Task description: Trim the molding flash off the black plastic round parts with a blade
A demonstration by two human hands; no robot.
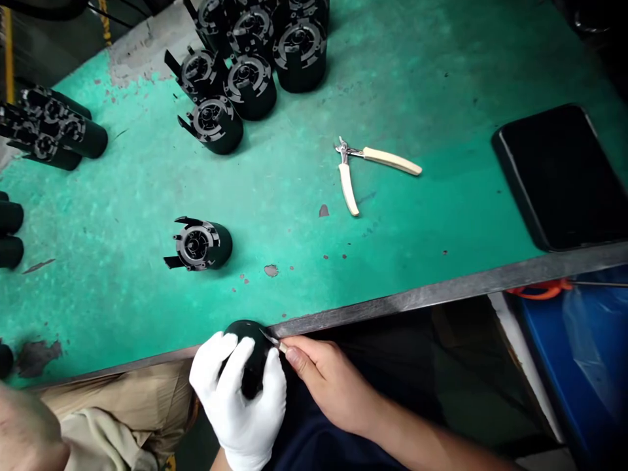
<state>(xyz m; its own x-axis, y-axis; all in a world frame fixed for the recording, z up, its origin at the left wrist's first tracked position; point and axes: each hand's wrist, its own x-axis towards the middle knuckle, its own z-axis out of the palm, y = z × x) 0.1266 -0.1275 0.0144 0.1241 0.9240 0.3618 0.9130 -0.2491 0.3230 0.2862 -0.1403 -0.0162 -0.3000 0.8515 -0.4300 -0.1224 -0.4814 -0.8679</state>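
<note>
A black part [251, 356] is gripped in the gloved left hand [239, 399] just below the table edge [441, 291], near the body. A small blade [271, 339] is pinched in the bare right hand [330, 383], its tip set against the part's upper rim. The two hands are held close together. On the green table [417, 85] one part [201, 245] is seen lying on its side, a cluster of parts [255, 59] stands at the far side, cutters [366, 167] lie open mid-table, and a black tray [564, 173] rests at the right.
</note>
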